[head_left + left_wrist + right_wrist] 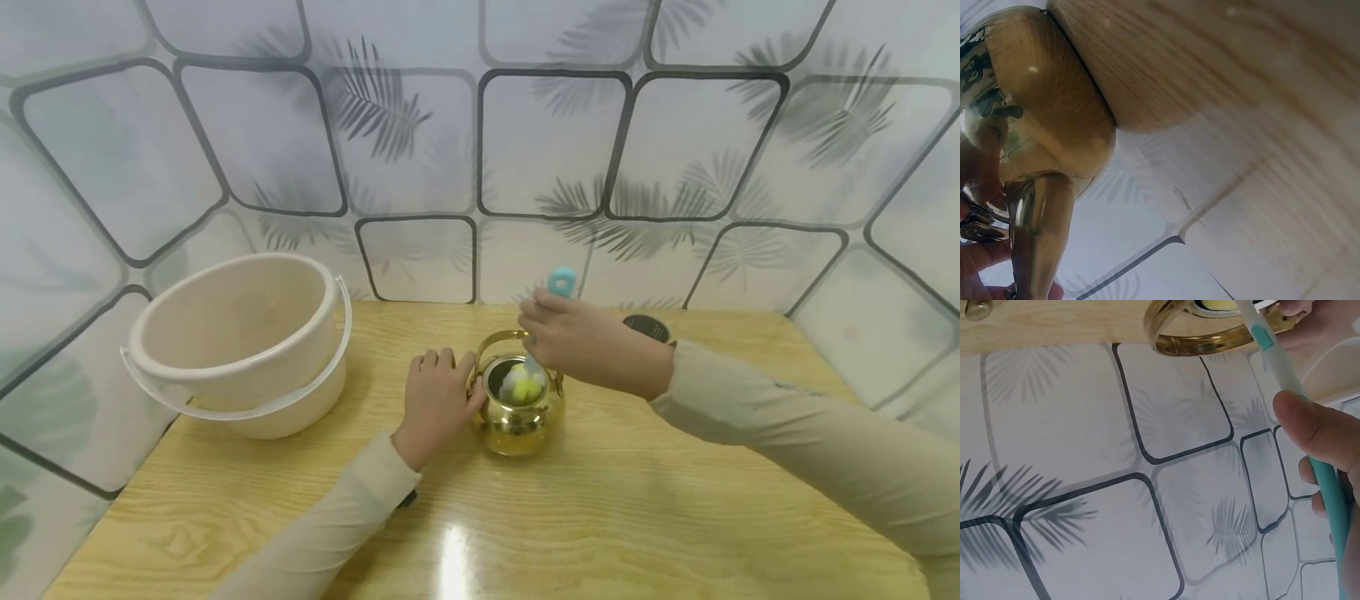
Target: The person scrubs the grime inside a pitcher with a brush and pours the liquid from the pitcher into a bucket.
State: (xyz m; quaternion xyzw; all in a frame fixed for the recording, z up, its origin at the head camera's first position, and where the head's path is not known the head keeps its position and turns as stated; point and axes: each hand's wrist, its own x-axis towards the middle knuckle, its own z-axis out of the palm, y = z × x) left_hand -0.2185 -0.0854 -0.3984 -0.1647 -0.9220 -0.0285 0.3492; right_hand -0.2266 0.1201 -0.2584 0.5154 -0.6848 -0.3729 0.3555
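A shiny gold teapot (517, 429) with an arched handle stands uncovered on the wooden table. My left hand (441, 400) holds it at the left side; the left wrist view shows fingers around the spout (1041, 231) and handle joint. In my right hand (573, 337) is a cleaning brush with a teal and white handle (1333, 500), gripped with the thumb along it. The brush's yellow and white head (525, 385) sits inside the teapot's mouth, its lower part hidden by the rim.
A large cream bucket (247, 367) with a white carrying handle stands at the left of the table (637, 517). Behind my right wrist lies a dark perforated round piece (647, 327), partly covered. A patterned wall (420, 258) closes off the back and sides.
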